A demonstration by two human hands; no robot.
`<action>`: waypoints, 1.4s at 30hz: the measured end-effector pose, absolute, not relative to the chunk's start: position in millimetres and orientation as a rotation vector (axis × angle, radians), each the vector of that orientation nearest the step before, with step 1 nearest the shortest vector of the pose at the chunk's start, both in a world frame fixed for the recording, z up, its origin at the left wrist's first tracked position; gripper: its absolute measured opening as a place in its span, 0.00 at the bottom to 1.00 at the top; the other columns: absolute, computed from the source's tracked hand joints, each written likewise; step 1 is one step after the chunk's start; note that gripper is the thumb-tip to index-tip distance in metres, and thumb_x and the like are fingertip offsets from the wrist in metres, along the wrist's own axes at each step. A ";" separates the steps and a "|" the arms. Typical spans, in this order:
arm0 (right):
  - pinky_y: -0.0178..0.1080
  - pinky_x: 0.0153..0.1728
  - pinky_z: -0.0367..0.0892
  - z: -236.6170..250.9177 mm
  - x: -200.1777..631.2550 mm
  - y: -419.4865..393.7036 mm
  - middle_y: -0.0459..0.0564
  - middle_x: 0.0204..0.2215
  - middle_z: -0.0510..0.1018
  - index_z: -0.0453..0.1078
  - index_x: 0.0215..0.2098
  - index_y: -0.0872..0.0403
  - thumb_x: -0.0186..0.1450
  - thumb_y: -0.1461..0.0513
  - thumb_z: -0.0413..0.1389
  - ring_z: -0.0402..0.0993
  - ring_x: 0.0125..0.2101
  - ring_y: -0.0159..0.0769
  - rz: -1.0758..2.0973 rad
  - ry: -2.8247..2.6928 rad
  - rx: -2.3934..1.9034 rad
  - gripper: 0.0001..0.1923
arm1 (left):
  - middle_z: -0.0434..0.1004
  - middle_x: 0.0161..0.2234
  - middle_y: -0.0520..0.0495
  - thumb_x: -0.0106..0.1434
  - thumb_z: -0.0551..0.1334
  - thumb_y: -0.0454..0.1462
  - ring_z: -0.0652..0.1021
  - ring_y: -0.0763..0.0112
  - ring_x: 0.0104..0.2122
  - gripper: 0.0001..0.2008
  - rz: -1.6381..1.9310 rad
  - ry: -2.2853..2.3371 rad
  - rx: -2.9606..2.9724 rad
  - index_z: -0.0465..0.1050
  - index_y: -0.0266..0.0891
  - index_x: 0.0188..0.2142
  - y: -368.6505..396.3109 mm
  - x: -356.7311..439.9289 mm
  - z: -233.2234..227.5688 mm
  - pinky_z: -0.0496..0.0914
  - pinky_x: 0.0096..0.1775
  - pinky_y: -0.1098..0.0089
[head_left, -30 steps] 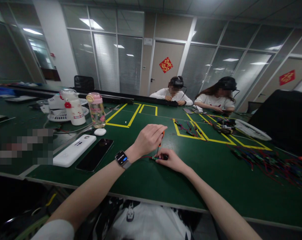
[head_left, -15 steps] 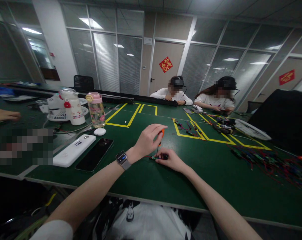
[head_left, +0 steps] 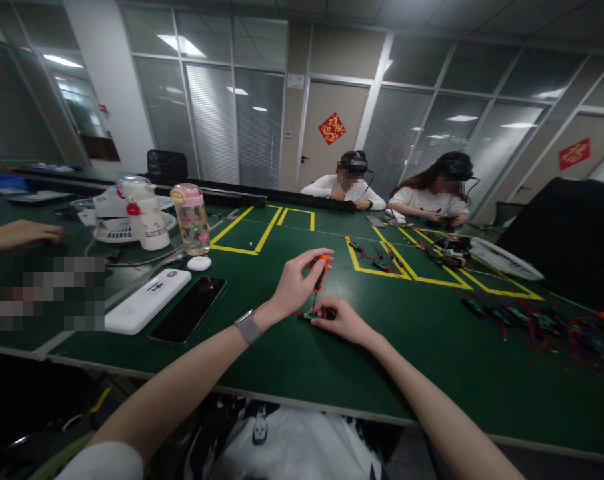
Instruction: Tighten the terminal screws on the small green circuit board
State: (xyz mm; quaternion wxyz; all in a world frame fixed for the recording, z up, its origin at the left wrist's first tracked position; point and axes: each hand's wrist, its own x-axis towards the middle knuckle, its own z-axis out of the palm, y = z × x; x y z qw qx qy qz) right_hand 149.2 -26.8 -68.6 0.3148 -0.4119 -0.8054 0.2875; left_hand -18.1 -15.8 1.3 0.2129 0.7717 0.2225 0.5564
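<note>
My left hand (head_left: pixel 298 281) grips the orange-and-black handle of a screwdriver (head_left: pixel 321 275), its thumb and fingers around the upper part. The screwdriver stands nearly upright, its thin shaft running down to a small green circuit board (head_left: pixel 307 317) with red wire at its left end. My right hand (head_left: pixel 339 321) pinches the right side of this board and holds it low at the green tabletop (head_left: pixel 282 363). Where the tip meets the board is too small to make out.
To the left lie a black phone (head_left: pixel 189 310), a white power bank (head_left: pixel 149 301) and a white earbud case (head_left: pixel 199 264). Behind them stand a pink-lidded bottle (head_left: pixel 191 220) and a white bottle (head_left: pixel 152 220). Wired boards (head_left: pixel 542 327) are heaped right. Two people sit opposite; another person's hand (head_left: pixel 27 235) is far left.
My left hand has rolled on the screwdriver, wrist turning so the watch face is hidden and more of the handle shows. My right hand stays put. The far-left person's hand has moved right.
</note>
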 end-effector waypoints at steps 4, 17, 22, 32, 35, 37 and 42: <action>0.33 0.28 0.59 -68.5 149.2 -26.7 0.43 0.25 0.69 0.76 0.34 0.55 0.57 0.65 0.62 0.64 0.25 0.30 0.765 -2.128 -1.075 0.05 | 0.74 0.38 0.47 0.66 0.59 0.38 0.76 0.72 0.36 0.09 1.621 0.688 2.127 0.73 0.38 0.43 -16.6 -16.7 -0.5 0.73 0.38 0.71; 0.34 0.29 0.60 -68.1 148.6 -26.1 0.44 0.25 0.71 0.76 0.33 0.56 0.57 0.65 0.62 0.65 0.26 0.31 0.761 -2.130 -1.079 0.05 | 0.73 0.39 0.47 0.65 0.59 0.38 0.75 0.70 0.39 0.09 1.638 0.652 2.028 0.75 0.41 0.43 -17.7 -16.8 -0.8 0.72 0.39 0.71; 0.34 0.29 0.60 -67.4 148.0 -27.1 0.44 0.25 0.70 0.76 0.33 0.56 0.57 0.66 0.62 0.65 0.26 0.31 0.759 -2.133 -1.070 0.04 | 0.71 0.39 0.46 0.67 0.56 0.37 0.74 0.69 0.41 0.10 1.664 0.706 2.115 0.76 0.42 0.43 -16.2 -20.2 0.9 0.70 0.43 0.69; 0.33 0.30 0.61 -63.4 151.8 -27.9 0.44 0.27 0.70 0.75 0.36 0.56 0.56 0.69 0.58 0.65 0.27 0.30 0.820 -2.163 -1.077 0.09 | 0.71 0.36 0.48 0.64 0.60 0.36 0.74 0.71 0.35 0.07 1.675 0.682 2.146 0.76 0.39 0.41 -17.6 -19.9 2.4 0.69 0.39 0.71; 0.33 0.29 0.60 -64.2 151.8 -27.4 0.44 0.26 0.70 0.74 0.36 0.57 0.56 0.68 0.58 0.65 0.27 0.30 0.857 -2.138 -1.076 0.09 | 0.71 0.37 0.48 0.66 0.59 0.37 0.74 0.71 0.38 0.09 1.647 0.676 2.172 0.76 0.41 0.43 -17.4 -21.1 2.9 0.69 0.41 0.70; 0.33 0.29 0.60 -65.3 151.7 -27.0 0.44 0.25 0.69 0.74 0.36 0.57 0.56 0.68 0.58 0.64 0.26 0.30 0.884 -2.119 -1.071 0.08 | 0.73 0.41 0.46 0.69 0.54 0.36 0.75 0.70 0.41 0.13 1.577 0.621 2.159 0.73 0.42 0.49 -17.1 -21.7 2.5 0.69 0.44 0.69; 0.33 0.30 0.60 -66.7 151.7 -26.9 0.44 0.26 0.70 0.73 0.36 0.57 0.57 0.67 0.58 0.64 0.26 0.30 0.917 -2.099 -1.056 0.08 | 0.75 0.41 0.46 0.69 0.54 0.35 0.76 0.71 0.37 0.14 1.546 0.577 2.136 0.71 0.41 0.51 -17.3 -21.2 1.2 0.70 0.40 0.69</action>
